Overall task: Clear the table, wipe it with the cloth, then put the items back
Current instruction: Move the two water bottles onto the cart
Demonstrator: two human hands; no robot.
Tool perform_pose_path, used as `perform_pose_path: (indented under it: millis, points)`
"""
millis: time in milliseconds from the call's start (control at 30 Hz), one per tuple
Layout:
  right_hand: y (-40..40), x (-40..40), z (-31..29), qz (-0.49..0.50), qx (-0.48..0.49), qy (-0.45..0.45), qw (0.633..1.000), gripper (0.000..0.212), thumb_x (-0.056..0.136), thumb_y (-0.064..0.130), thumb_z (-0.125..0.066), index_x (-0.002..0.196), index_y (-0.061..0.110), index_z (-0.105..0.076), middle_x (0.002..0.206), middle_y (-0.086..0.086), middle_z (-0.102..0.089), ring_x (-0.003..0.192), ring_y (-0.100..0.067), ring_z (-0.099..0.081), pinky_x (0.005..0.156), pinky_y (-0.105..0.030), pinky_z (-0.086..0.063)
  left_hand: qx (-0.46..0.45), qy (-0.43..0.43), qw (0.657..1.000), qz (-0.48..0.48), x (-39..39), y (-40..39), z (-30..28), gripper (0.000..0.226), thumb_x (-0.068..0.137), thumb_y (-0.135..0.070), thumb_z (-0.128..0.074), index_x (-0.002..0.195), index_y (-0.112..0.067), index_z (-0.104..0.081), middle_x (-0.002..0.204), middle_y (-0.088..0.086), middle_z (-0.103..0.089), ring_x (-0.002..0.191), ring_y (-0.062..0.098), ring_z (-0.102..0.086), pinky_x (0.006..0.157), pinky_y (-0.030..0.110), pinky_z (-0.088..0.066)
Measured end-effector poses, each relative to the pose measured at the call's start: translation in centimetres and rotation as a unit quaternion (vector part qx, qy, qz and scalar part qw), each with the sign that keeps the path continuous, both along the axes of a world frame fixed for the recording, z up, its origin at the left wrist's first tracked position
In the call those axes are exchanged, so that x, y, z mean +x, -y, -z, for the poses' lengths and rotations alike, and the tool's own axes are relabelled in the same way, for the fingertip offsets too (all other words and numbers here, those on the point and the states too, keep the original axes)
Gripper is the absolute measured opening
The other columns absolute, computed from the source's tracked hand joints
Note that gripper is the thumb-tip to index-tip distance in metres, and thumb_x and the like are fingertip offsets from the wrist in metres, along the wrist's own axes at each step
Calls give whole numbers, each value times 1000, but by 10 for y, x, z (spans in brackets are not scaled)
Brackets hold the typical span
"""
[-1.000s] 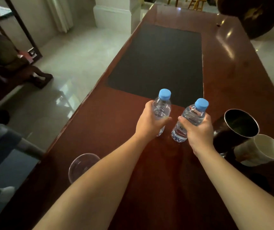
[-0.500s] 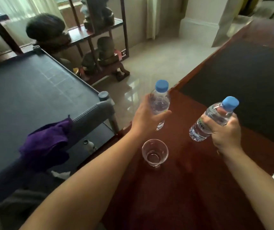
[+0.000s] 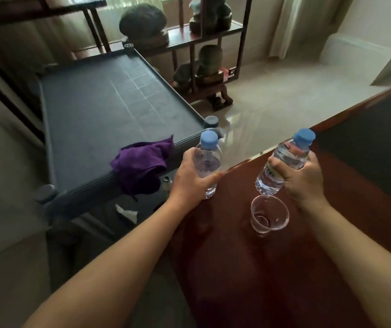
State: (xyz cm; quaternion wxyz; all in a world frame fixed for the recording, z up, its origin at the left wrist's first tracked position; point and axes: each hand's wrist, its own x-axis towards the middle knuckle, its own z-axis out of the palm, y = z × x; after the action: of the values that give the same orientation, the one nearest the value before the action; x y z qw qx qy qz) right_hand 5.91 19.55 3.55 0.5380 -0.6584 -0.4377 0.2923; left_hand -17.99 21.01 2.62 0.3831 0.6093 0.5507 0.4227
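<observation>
Both forearms (image 3: 123,263) are bare, with no sleeves or jewellery visible.

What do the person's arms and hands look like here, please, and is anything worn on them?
Both forearms are bare from the bottom of the picture to the wrists; no sleeve shows. The left hand and right hand wear no gloves. I can see no watch, bracelet or ring on the parts in view, nor any markings. The upper arms lie outside the picture, so short sleeves higher up cannot be ruled out.
</observation>
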Motion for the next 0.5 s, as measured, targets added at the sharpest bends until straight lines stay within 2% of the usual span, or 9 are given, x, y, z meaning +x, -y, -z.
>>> perform_pose_path:
  millis: [167,333,400,500]
  points:
    - [-6,-24,-2,-30,3,-12,999,52,72,25,-86,112,19,-54,107,-6,-67,97,-24,-68,90,-44,-55,-16,3,1000,-16,-21,20,11,67,71,-28,-85,121,-30,-41,111,-14,-59,105,6,-60,95,38,-52]
    - [-9,-46,0,-49,4,-11,999,44,71,24,-86,103,22,-57,102,-5,-68,93,-23,-69,90,-48,-55,-44,11,998,-40,-32,38,30,75,70,-32,-84,131,-26,-41,126,-2,-57,115,14,-57,100,46,-48]
    - [-10,-55,2,-60,1,-14,998,40,70,25,-87,97,28,-57,99,-3,-69,91,-22,-69,88,-48,-56,-64,12,997,-46,-34,44,38,78,71,-33,-84,134,-28,-38,130,-3,-56,117,14,-56,101,47,-47]
    - [-9,-68,8,-75,-14,-23,997,45,69,26,-87,104,21,-60,100,-5,-71,91,-23,-70,88,-51,-56,-69,-3,996,-62,-37,50,49,73,72,-36,-83,129,-34,-38,128,-7,-55,114,11,-57,100,44,-48]
